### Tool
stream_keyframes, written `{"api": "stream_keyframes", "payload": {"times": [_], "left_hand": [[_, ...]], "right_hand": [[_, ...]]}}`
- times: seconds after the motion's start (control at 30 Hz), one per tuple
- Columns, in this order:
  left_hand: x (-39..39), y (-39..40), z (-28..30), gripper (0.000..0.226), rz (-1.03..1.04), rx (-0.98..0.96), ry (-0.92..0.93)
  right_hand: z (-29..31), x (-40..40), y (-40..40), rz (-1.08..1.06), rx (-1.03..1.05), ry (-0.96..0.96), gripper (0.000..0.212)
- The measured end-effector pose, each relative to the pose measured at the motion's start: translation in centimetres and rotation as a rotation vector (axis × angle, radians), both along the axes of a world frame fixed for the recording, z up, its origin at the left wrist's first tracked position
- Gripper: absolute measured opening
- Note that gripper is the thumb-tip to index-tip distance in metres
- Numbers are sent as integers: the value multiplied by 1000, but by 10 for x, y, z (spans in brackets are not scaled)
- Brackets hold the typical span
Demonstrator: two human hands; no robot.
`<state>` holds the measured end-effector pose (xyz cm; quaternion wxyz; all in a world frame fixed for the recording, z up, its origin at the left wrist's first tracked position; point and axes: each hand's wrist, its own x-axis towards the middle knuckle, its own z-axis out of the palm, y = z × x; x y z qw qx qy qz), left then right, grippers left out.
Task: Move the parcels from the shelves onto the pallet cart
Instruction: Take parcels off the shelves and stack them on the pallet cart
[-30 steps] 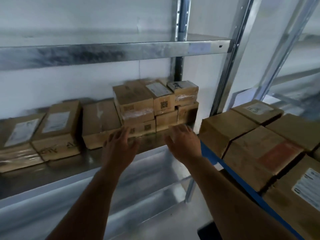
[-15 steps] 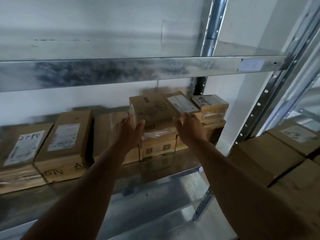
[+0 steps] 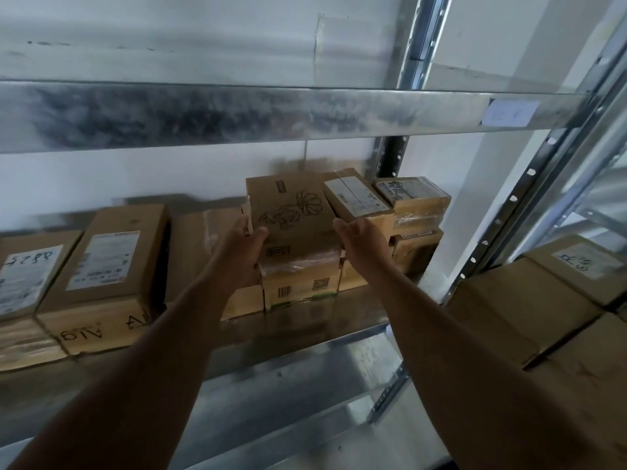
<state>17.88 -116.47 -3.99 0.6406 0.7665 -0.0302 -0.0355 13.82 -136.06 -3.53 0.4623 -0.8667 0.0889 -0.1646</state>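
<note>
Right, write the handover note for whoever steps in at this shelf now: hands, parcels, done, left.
Left hand: gripping the left side of the flower-print parcel, thumb on its top.
Right hand: fingers straight against the parcel's right side.
The parcel sits on top of the stack at the right end of the shelf, tilted up, not yet carried off.
Done: several parcels already lie stacked at the right.
Left: carry this one over, then the labelled parcels further left and the rest of the stack.
</note>
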Motion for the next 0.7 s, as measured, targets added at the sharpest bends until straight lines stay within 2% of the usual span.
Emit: {"api": "stream_keyframes", "payload": {"times": [0.13,0.2,0.37,0.7], "left_hand": [[-22,13,-2,20,-106,-111,44],[-36,17,-5,31,-153,-157,42],[-79,12,-13,59,-138,-53,-102],[-200,-16,-18,59,-233,-102,-186]], "right_hand": [[-6,-15,-3,144,196,40,16],[-10,-24,-5,235,346,94,29],[-15,-57,-10,342,316,65,40],[-15,-199,-35,284,321,-27,50]]}}
